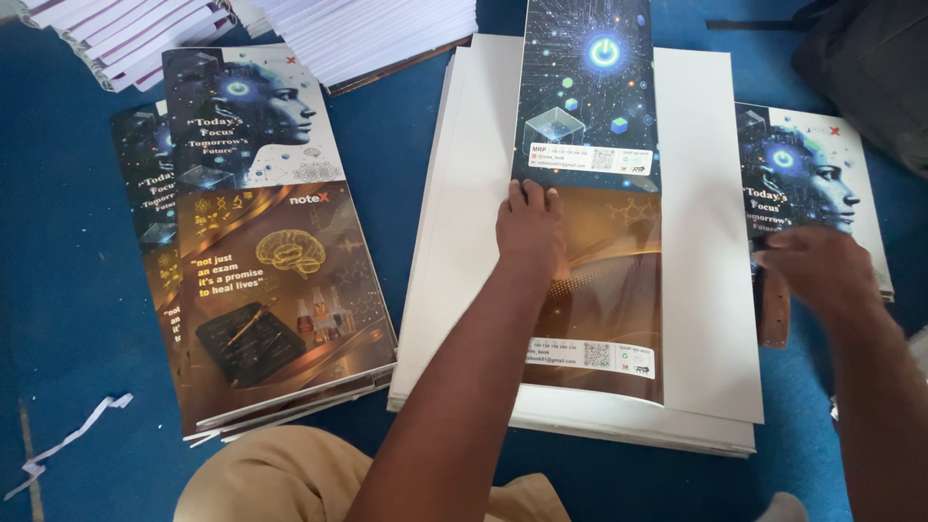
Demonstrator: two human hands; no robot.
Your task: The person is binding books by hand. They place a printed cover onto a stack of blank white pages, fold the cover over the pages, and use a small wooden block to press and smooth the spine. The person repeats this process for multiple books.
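My left hand [529, 224] lies flat, palm down, on a long printed cover sheet [592, 126], dark blue above and brown below. That sheet rests on a thick stack of white paper [706, 290] in front of me. My right hand [822, 269] is blurred at the stack's right edge, its fingers curled on the top of a brown wooden piece [773, 314] that hangs down. Just behind that hand a pile of printed covers [822, 164] lies on the floor.
At the left, a pile of finished covers [266, 251] shows a head profile and a brain picture. White book blocks [367, 34] are stacked at the back. A paper scrap [68, 440] lies on the blue floor [68, 290]. My knee [280, 478] is at the bottom.
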